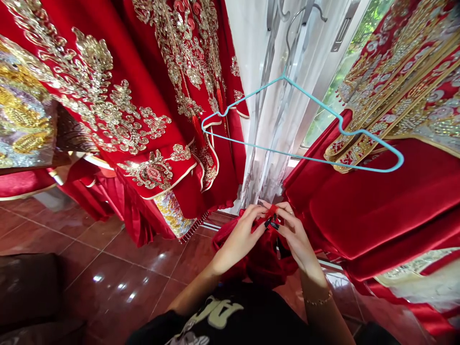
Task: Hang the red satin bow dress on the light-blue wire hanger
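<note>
My left hand [239, 237] and my right hand [293, 235] meet in front of my chest. Their fingertips pinch a small red fabric tie [272, 212] at the top of a bunched red satin garment [264, 258]. The bundle hangs below both hands, and the folds hide most of its shape. A thin chain bracelet [318, 301] circles my right wrist. A light blue wire coat hanger [298, 159] hangs empty above and ahead of my hands, out of reach of my fingers.
Red gold-embroidered robes [143, 96] hang ahead and left, and another red and gold garment [398, 100] hangs right. White sheer curtains [268, 115] cover a window [323, 120]. Below lies a glossy reddish-brown tiled floor [125, 282], with a dark sofa [25, 292] at lower left.
</note>
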A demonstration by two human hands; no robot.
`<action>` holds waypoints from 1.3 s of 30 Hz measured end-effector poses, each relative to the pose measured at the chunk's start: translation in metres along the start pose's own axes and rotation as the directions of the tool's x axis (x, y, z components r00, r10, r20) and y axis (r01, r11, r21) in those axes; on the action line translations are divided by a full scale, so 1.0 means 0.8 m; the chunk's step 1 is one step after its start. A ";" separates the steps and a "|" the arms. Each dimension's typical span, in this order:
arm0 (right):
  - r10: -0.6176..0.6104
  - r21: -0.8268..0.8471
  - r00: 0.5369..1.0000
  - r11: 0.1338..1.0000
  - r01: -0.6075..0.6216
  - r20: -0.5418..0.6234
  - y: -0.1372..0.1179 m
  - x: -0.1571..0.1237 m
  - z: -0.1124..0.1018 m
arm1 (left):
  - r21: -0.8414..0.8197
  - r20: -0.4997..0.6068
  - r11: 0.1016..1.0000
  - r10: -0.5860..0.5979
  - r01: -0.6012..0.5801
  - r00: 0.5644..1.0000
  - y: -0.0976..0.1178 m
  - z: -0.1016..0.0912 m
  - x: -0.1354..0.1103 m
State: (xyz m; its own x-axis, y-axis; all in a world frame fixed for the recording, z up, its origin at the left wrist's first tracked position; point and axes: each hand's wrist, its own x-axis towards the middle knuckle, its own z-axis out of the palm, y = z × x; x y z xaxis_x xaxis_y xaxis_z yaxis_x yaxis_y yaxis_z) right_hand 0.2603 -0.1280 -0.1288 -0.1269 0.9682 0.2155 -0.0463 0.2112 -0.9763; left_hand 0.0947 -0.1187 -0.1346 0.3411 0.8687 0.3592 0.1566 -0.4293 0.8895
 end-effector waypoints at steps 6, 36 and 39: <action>-0.052 -0.039 0.998 0.998 0.051 -0.038 0.002 -0.003 -0.005 | -0.202 0.205 0.975 -0.048 0.090 0.978 -0.008 -0.007 0.026; -0.465 -0.616 0.729 0.784 0.076 -0.502 -0.020 -0.018 -0.132 | -0.352 -0.380 0.934 -0.084 -0.060 0.921 -0.010 -0.141 0.018; -0.528 -0.614 0.644 0.781 0.113 -0.554 -0.044 -0.014 -0.131 | -0.185 -0.411 0.974 0.043 -0.129 0.911 -0.009 -0.154 0.027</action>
State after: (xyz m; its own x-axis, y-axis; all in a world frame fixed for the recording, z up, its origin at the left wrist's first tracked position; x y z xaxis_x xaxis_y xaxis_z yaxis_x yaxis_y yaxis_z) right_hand 0.3672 -0.1320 -0.0986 0.4916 0.5856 0.6445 0.5579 0.3564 -0.7495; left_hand -0.0135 -0.0664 -0.0981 -0.0638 0.8744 0.4810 -0.0629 -0.4846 0.8725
